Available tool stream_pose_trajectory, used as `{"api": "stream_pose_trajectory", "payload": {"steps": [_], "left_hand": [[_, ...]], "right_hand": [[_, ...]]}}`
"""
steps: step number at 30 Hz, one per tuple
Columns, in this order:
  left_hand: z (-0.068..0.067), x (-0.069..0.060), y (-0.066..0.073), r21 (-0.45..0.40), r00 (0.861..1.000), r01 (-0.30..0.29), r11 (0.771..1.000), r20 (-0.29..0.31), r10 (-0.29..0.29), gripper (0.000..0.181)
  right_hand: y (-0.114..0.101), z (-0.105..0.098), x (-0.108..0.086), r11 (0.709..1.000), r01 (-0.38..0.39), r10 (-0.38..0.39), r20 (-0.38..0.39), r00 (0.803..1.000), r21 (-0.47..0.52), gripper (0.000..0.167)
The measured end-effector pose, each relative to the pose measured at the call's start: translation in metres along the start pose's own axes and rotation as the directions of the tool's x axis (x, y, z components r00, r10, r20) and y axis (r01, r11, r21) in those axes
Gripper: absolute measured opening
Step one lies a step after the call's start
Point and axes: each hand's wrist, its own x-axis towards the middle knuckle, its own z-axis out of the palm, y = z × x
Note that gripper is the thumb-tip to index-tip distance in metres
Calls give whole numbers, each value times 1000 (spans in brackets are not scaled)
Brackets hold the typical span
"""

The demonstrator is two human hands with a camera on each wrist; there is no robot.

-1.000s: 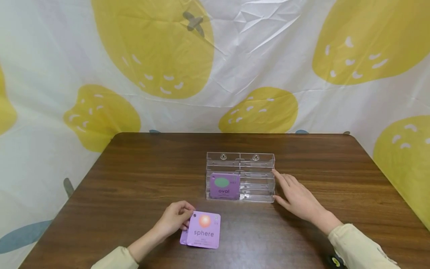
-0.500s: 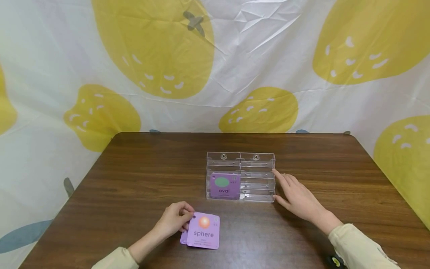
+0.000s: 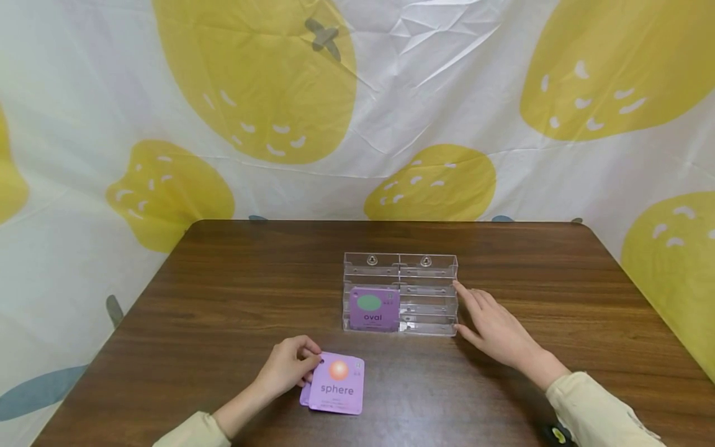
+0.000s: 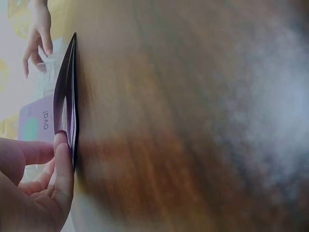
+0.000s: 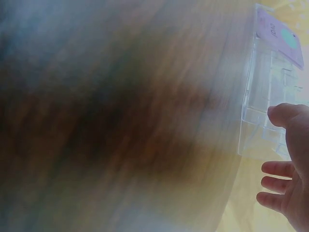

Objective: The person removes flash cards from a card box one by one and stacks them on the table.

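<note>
My left hand pinches the upper left corner of the purple "sphere" card at the front of the table. Part of another purple card shows beneath it, offset to the left; in the left wrist view the cards stand edge-on, slightly spread. A clear tiered holder with two columns stands behind them, and a purple "oval" card leans in its left column. At the holder's right side, my right hand touches it with thumb and forefinger, the other fingers loosely extended.
The brown wooden table reaches back to a white cloth printed with yellow fruit. A small dark object with a yellow-green mark lies by the right sleeve.
The "sphere" card has shifted slightly to the left and tilted a little under my left hand. My right hand and the holder have stayed in place.
</note>
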Motion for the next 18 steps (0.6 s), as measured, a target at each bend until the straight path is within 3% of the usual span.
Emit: {"api": "stream_pose_trajectory", "payload": {"steps": [18], "left_hand": [[-1,-1,-2,93,998,-11,996,-55,16,7]], "right_hand": [[1,1,0,1000,-7,7,11,1000,-4,77]]}}
